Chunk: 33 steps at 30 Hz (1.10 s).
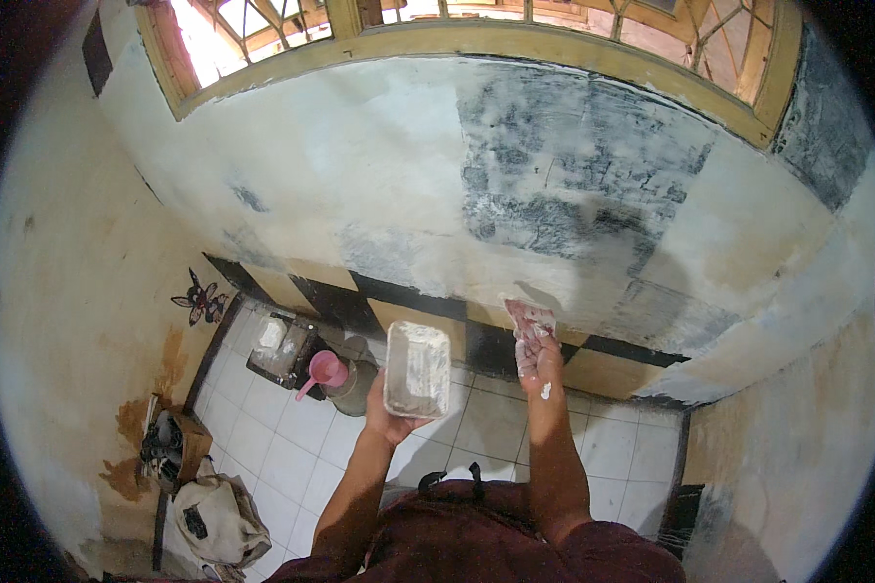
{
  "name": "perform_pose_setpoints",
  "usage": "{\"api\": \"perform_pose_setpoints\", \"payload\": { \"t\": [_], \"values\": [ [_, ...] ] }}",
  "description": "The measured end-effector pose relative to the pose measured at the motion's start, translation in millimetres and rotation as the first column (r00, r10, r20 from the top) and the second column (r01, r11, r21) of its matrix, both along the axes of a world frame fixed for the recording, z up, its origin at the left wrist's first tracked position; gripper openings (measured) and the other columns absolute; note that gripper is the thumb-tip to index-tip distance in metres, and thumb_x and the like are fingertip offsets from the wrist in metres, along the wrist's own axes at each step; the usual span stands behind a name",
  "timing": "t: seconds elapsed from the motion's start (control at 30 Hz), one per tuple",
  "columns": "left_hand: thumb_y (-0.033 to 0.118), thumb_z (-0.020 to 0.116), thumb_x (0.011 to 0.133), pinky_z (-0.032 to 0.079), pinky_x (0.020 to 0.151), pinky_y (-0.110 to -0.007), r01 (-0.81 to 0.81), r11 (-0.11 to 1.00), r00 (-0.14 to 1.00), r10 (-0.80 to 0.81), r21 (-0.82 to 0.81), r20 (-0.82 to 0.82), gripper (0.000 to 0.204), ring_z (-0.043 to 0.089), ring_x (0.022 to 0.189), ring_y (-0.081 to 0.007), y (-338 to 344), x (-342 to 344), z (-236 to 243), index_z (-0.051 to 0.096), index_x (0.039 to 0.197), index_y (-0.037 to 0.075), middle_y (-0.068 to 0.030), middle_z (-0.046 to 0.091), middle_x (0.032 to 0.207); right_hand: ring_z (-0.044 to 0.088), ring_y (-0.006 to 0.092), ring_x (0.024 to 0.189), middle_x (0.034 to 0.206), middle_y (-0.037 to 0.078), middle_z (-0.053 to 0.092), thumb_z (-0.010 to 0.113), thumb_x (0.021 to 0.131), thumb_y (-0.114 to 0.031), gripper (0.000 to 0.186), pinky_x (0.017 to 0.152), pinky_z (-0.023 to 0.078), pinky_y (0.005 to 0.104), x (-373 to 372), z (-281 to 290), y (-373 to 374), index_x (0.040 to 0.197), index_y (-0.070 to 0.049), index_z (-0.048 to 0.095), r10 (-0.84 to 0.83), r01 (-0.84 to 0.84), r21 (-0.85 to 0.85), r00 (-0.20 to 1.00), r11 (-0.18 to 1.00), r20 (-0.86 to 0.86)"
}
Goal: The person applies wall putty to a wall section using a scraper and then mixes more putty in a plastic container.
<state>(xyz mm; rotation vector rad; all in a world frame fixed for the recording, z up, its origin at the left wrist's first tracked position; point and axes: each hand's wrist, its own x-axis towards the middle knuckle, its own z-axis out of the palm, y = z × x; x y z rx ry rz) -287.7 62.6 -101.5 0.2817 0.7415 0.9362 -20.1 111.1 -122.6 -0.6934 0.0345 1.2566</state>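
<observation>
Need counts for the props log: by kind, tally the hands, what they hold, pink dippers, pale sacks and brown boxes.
Hands: 2 (left hand, right hand)
Held tray: 1
Held flat reddish piece: 1
Pink dipper: 1
Pale sack: 1
Brown box: 1
Total: 7

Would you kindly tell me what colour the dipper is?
The dipper is pink, seen best in the head view.

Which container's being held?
The white rectangular tray, in the left hand. The round pink dipper, with its slim handle, is in neither hand.
</observation>
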Motion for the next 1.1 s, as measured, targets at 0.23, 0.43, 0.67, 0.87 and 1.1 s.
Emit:
{"api": "perform_pose_setpoints", "payload": {
  "t": [0.23,0.43,0.67,0.87,1.1],
  "values": [
    [0.058,0.037,0.091,0.051,0.086,-0.054,-0.104,0.995,0.994,0.104,0.003,0.028,0.060,0.059,0.112,-0.0293,-29.1,-32.2,0.7,0.047,0.135,0.018,-0.0071,0.057,0.127,0.054,0.0128,0.073,0.090,0.001,0.062,0.062,0.089,-0.016,0.020,0.056,0.043,0.0262,15.3,-44.1,49.3,0.106,-0.013,0.055,0.129,-0.132,0.085,0.991,0.988,0.034],
    [0.059,0.035,0.091,0.051,0.086,-0.053,-0.153,0.988,0.988,0.154,-0.011,0.007,0.061,0.057,0.115,-0.0296,-42.9,-41.5,7.4,0.046,0.136,0.018,-0.0082,0.054,0.132,0.050,0.0115,0.062,0.081,0.000,0.059,0.060,0.089,-0.012,0.013,0.049,0.039,0.0254,20.1,-29.8,97.6,0.101,-0.015,0.057,0.051,-0.067,0.111,0.989,0.992,0.140],
    [0.061,0.034,0.090,0.052,0.085,-0.054,-0.163,0.986,0.986,0.162,0.031,0.025,0.066,0.056,0.116,-0.0293,-45.2,-45.2,1.1,0.042,0.140,0.018,-0.0080,0.053,0.133,0.050,0.0116,0.057,0.078,0.001,0.058,0.056,0.091,-0.007,0.008,0.048,0.040,0.0252,16.4,-62.9,108.1,0.097,-0.011,0.059,0.100,-0.089,-0.068,0.979,0.994,0.177],
    [0.058,0.035,0.091,0.053,0.083,-0.052,-0.196,0.980,0.980,0.195,0.042,0.033,0.064,0.057,0.115,-0.0285,-48.3,-46.4,10.0,0.044,0.139,0.017,-0.0079,0.054,0.132,0.051,0.0101,0.055,0.073,0.002,0.058,0.053,0.090,-0.008,0.010,0.042,0.038,0.0250,-7.1,-84.2,116.3,0.098,-0.012,0.056,0.122,-0.089,-0.149,0.965,0.985,0.232],
    [0.056,0.035,0.092,0.055,0.079,-0.050,-0.101,0.994,0.991,0.097,0.035,0.095,0.061,0.060,0.110,-0.0291,-24.3,-1.2,24.3,0.046,0.136,0.016,-0.0080,0.057,0.128,0.048,0.0140,0.049,0.070,0.003,0.054,0.057,0.089,-0.013,0.005,0.040,0.037,0.0265,118.5,-95.5,214.4,0.093,-0.011,0.055,-0.021,0.038,-0.062,0.967,0.997,0.255]
  ]
}}
